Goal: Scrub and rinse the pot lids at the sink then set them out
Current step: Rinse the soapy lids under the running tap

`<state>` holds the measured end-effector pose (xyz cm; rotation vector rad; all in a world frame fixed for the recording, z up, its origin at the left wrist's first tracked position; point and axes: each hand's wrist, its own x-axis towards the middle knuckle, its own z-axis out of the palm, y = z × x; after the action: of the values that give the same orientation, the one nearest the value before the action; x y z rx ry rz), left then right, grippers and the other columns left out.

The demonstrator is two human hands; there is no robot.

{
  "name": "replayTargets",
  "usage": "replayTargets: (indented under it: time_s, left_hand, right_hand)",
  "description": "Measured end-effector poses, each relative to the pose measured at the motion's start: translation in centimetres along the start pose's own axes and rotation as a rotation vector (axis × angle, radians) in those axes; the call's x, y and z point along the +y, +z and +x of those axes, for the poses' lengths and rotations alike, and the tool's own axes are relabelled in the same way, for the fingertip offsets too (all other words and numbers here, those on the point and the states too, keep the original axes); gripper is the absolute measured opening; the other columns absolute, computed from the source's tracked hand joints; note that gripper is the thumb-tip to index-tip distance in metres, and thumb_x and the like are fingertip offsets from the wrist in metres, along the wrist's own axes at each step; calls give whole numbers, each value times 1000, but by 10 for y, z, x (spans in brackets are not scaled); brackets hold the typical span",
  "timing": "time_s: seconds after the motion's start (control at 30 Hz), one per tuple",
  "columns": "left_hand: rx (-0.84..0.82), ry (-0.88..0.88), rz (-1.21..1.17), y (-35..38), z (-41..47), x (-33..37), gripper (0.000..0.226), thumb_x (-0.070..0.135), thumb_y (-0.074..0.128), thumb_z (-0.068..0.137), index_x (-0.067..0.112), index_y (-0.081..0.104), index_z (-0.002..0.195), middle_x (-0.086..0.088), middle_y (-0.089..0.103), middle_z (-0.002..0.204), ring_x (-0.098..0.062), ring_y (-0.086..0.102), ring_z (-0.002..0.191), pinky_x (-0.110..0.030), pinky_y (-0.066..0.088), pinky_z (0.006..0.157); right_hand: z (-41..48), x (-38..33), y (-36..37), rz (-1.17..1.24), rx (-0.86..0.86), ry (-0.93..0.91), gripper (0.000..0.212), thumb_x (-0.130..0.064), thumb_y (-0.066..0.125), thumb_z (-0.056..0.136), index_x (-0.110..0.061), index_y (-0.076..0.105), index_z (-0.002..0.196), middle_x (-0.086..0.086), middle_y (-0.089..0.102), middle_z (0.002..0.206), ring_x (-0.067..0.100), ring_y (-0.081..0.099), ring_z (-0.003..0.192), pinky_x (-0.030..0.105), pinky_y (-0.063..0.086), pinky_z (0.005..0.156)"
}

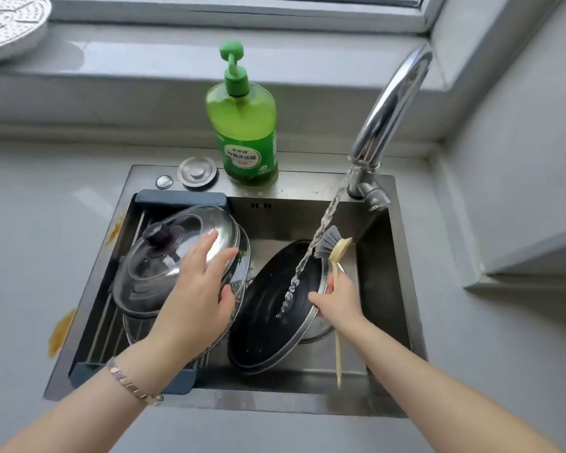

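Note:
In the sink (pixel 402 289), a glass lid (pixel 164 256) with a black knob lies tilted on other lids over the drying rack. My left hand (pixel 196 289) lies on its right side, fingers spread on top and thumb hooked round the rim. A dark lid (pixel 268 325) stands on edge, underside up, under the running water. My right hand (pixel 335 299) grips its right rim together with the beige handle of a dish brush (pixel 329 245), whose grey bristles point up at the stream.
The chrome faucet (pixel 389 109) runs at the back right. A green soap bottle (pixel 245 132) and a drain stopper (pixel 196 171) sit on the sink's back rim. The blue-ended rack (pixel 180 197) fills the sink's left half. A perforated plate (pixel 10 24) lies on the windowsill.

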<state>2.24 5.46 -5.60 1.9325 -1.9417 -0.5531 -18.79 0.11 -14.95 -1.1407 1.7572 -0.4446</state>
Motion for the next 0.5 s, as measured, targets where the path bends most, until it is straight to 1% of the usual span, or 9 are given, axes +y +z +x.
replayTargets:
  time_s: [0.03, 0.1, 0.13, 0.2, 0.27, 0.33, 0.37, 0.43, 0.5]
  left_hand:
    - [-20, 3, -20, 1, -2, 2, 47, -2, 57, 84, 10, 50, 129, -9, 31, 148, -23, 21, 140, -27, 18, 108]
    - [-74, -47, -119, 2, -6, 8, 39, 1, 54, 87, 15, 53, 123, -1, 46, 136, -15, 39, 127, -22, 26, 103]
    - [-119, -123, -191, 4, -7, 12, 34, 3, 53, 88, 19, 56, 117, 3, 55, 126, -11, 48, 116, -21, 33, 97]
    - [-234, -348, -344, 10, -7, 19, 23, 6, 52, 88, 21, 62, 102, 4, 65, 106, -12, 59, 97, -24, 42, 87]
    - [-362, -580, -538, 18, -5, 28, 12, 8, 52, 88, 12, 63, 92, -4, 65, 95, -18, 60, 84, -30, 47, 80]
    - [-427, -779, -746, 21, -3, 42, 8, 13, 55, 89, 9, 58, 82, -7, 59, 88, -18, 55, 76, -29, 46, 67]
    - [-406, -879, -847, 21, -1, 48, 11, 18, 57, 89, 11, 56, 80, -6, 57, 86, -17, 55, 74, -28, 46, 63]
    - [-342, -1056, -985, 19, 3, 59, 18, 23, 62, 88, 11, 50, 82, -8, 51, 83, -19, 56, 72, -30, 49, 55]
    - [-299, -1074, -952, 20, 2, 59, 28, 27, 65, 86, 8, 50, 99, -9, 51, 86, -19, 53, 69, -27, 47, 50]
  right_hand:
    - [-8, -7, -12, 14, 20, -35, 28, -8, 66, 76, -19, 41, 77, -5, 41, 69, 14, 50, 64, 32, 52, 61]
    - [-25, -17, -40, 48, 56, -48, 28, -9, 65, 78, -20, 44, 93, -5, 47, 81, 14, 56, 74, 31, 55, 63]
    - [-34, -20, -55, 92, 69, -33, 29, -6, 64, 78, -19, 44, 95, -3, 47, 83, 17, 57, 76, 34, 57, 65]
    - [-51, -24, -85, 204, 93, -16, 30, 4, 59, 77, -19, 41, 83, 1, 41, 78, 19, 54, 70, 37, 58, 60]
    - [-68, -24, -114, 267, 156, -29, 36, 9, 55, 76, -19, 33, 71, 1, 35, 69, 13, 47, 56, 29, 54, 50]
    - [-85, -21, -138, 280, 220, -70, 34, 12, 54, 74, -16, 35, 71, 1, 34, 63, 8, 40, 44, 20, 44, 39]
    - [-92, -18, -146, 283, 239, -94, 30, 13, 54, 74, -13, 39, 76, 0, 35, 63, 9, 39, 44, 20, 41, 38]
    - [-106, -12, -157, 302, 273, -116, 28, 14, 53, 74, -11, 45, 84, 0, 39, 63, 11, 40, 46, 19, 39, 37]
    - [-116, -6, -162, 369, 276, -108, 30, 16, 52, 75, -11, 45, 82, 0, 39, 62, 6, 40, 42, 15, 36, 36]
